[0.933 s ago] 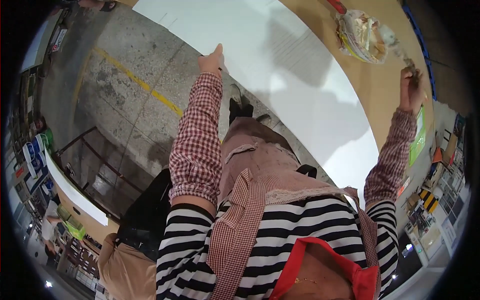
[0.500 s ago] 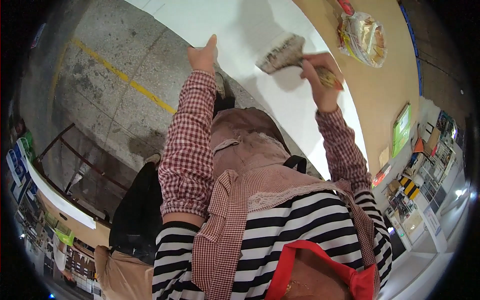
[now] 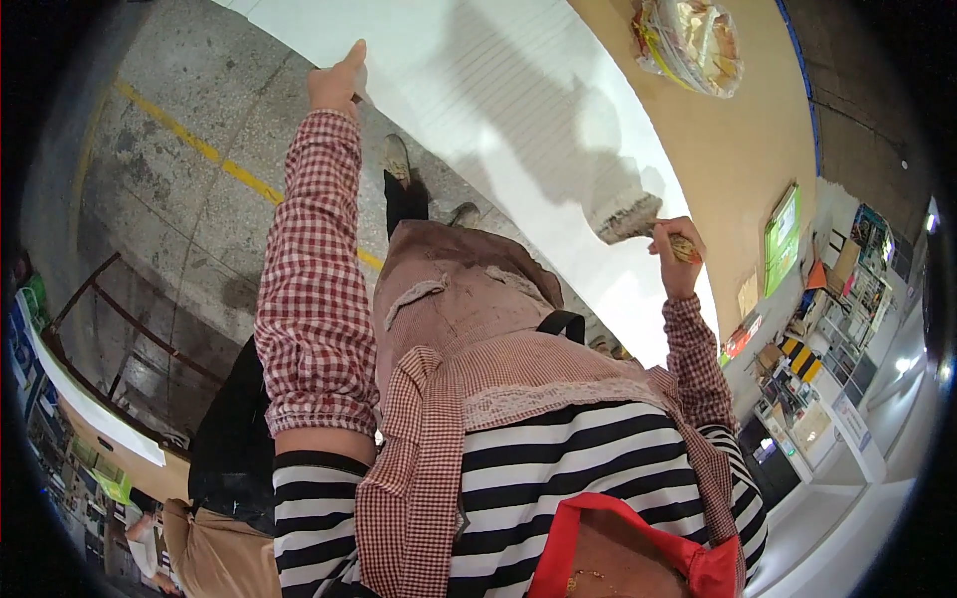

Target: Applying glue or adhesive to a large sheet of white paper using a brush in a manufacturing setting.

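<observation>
A long white sheet (image 3: 439,90) spreads from the upper left down to the right, with faint parallel lines showing across its upper part. My right hand (image 3: 680,254) is closed round the handle of a wide flat brush (image 3: 630,216), whose grey-white bristles point left over the sheet's right part. My left hand (image 3: 334,85) is at the sheet's far left edge, thumb stretched along the top. Its other fingers are mostly hidden and seem to pinch that edge from below. A shadow of my arm and head falls on the sheet.
Under the sheet lies a tan tabletop (image 3: 648,110), with a plastic-lined tub (image 3: 688,45) on it at the far right. A green screen (image 3: 782,237) stands near the right edge. On my left are a concrete floor (image 3: 169,199), a dark metal frame (image 3: 150,319) and another person (image 3: 224,538).
My right hand has drawn the brush toward me and to the right across the sheet. My left hand has moved left and farther away along the sheet's edge.
</observation>
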